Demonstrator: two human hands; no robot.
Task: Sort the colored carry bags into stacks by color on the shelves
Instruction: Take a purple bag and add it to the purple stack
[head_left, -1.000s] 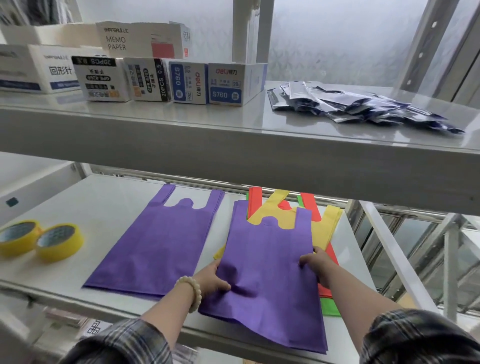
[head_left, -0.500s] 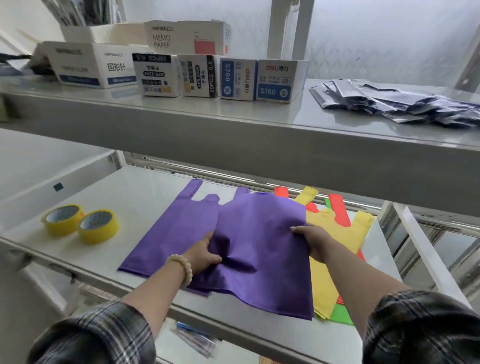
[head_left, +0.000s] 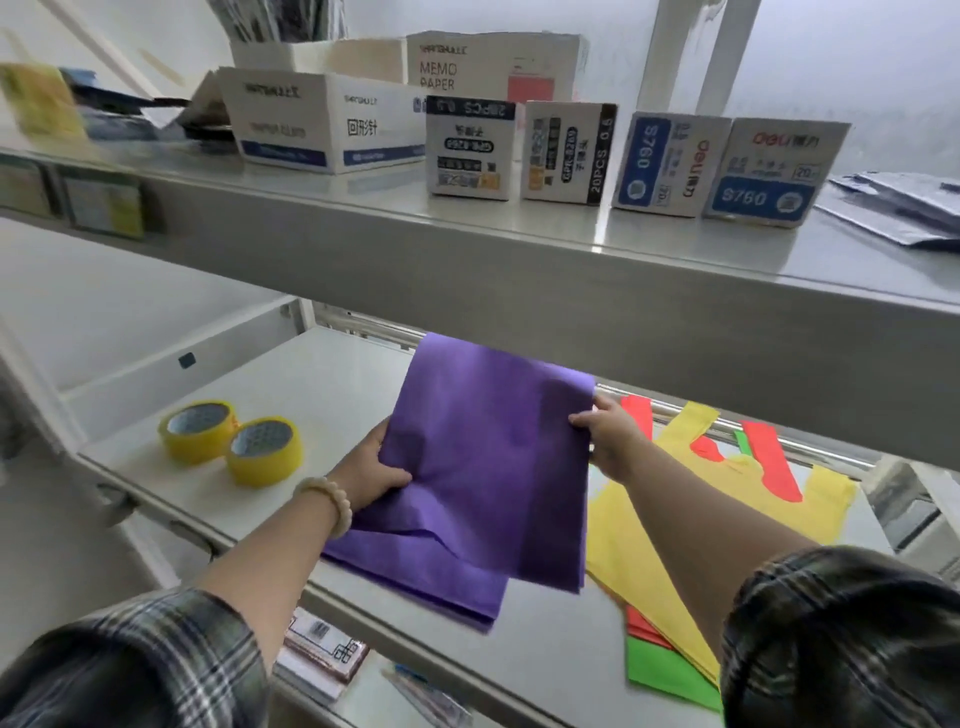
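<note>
On lower shelf (head_left: 332, 384), purple bag (head_left: 493, 457) lifted over purple bag beneath (head_left: 447, 587); left hand (head_left: 371, 475) clamped on left edge, right hand (head_left: 605, 439) pinching right edge. Rightward, yellow bag (head_left: 649, 561) atop red and green. Leftward, tape rolls (head_left: 231, 441), bare shelf around.

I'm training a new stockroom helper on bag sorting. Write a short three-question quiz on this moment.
1. True or false: both hands hold the purple bag.
2. What lies left of the purple bag on the lower shelf? A) two yellow tape rolls B) scissors C) a red bag
3. Name the top colour of the mixed pile at the right.

Key: 1 true: left hand, right hand. 2 A: tape rolls. 3 yellow bag.
</note>
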